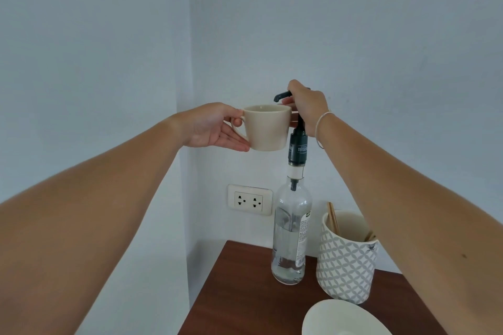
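Beige ceramic is showing at the centre of the frame, where a cup [268,128] is hanging in the air, upright and with its rim level. The left hand [215,128] is reaching in from the lower left and is holding the cup by its handle. The thumb is lying over the top of the handle, and the straighter fingers are pressing up under the cup's base.

Just right of the cup, a dark pump [298,141] is rising from the neck of a clear glass bottle [291,236]. The right hand [307,106] is stretching in from the lower right and is gripping the top of the pump, its fingers curling over the head. The spout [281,96] is poking out to the left of that hand and is hanging just above the cup's right rim. Whether the cup's side is touching the pump stem is not showing clearly. A thin pale bracelet [321,122] is circling the right wrist.

The bottle is standing upright on a dark brown wooden table [245,294] at the lower centre, partly filled with clear liquid. Just to its right, a white pot [345,261] with a grey lattice pattern is holding wooden sticks [333,217]. A white saucer [340,319] is showing at the bottom edge. A white double socket [250,199] is sitting on the wall to the left of the bottle.
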`<state>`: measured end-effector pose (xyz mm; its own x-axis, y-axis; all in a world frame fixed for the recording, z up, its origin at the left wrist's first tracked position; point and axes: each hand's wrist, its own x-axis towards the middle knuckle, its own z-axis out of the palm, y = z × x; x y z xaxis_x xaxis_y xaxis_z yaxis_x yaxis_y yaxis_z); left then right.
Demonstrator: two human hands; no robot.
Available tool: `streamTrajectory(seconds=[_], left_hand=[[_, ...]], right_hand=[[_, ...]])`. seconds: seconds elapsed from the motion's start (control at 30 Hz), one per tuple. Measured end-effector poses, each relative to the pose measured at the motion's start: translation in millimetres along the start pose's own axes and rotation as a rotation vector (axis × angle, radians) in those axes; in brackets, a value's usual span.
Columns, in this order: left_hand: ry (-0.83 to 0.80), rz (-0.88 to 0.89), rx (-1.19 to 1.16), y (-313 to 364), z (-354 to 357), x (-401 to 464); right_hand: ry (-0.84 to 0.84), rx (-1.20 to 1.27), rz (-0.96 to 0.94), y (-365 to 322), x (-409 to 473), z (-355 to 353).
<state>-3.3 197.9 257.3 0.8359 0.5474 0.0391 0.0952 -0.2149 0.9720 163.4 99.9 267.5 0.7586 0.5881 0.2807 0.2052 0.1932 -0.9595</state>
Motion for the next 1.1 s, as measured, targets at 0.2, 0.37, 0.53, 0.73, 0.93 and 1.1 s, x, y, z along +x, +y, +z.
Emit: streamTrajectory(seconds=[0.2, 0.37, 0.53, 0.73, 0.93, 1.1], left_hand=[[-0.002, 0.004, 0.0, 1.0, -2.6, -1.9], [-0.001, 0.003, -0.005, -0.6, -1.7, -1.2], [-0.003, -0.004, -0.006, -3.1, -2.2, -1.4], [-0.003, -0.008, -0.016, -3.3, -2.5, -1.1], [-0.004, -0.015, -0.013, -4.6, -1.5, -1.7], [-0.006, -0.014, -0.017, -4.8, 0.3, -3.1]], right_hand=[[0.028, 0.022, -0.007, 1.7, 0.1, 2.1], [0.035, 0.023, -0.014, 1.6, 0.4, 2.7], [0.045, 0.018, -0.026, 4.3, 0.4, 2.3], [0.044, 0.029, -0.034, 6.7, 1.5, 2.5], [0.053, 0.014, -0.04, 9.2, 1.8, 2.7], [0.046, -0.014, -0.043, 10.0, 2.1, 1.4]])
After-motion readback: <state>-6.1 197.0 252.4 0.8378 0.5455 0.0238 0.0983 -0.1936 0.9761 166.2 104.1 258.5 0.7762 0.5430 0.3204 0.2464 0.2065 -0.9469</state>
